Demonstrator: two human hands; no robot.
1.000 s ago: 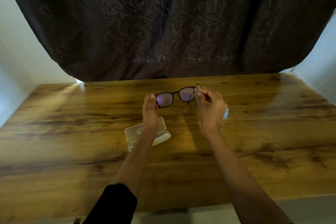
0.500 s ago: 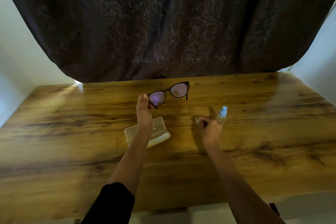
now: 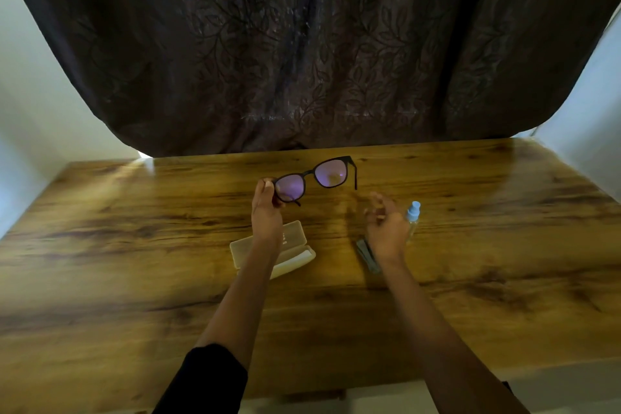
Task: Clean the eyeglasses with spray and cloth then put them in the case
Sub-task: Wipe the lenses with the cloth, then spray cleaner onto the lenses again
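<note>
Eyeglasses come last here, so first my black sleeve sits closest to me. Next is the see-through plastic case, lying open on the shiny brown wooden counter. A small grey cloth lies just under my right hand, whose fingers are loosely spread and hold nothing. Beside it stands a clear spray bottle with a blue top. Farther away, my left hand pinches the black-framed eyeglasses by one end, up in the air above the counter.

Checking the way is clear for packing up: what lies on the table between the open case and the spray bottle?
In the head view, only the folded cloth lies between the case and the spray bottle, partly under the right hand.
</note>
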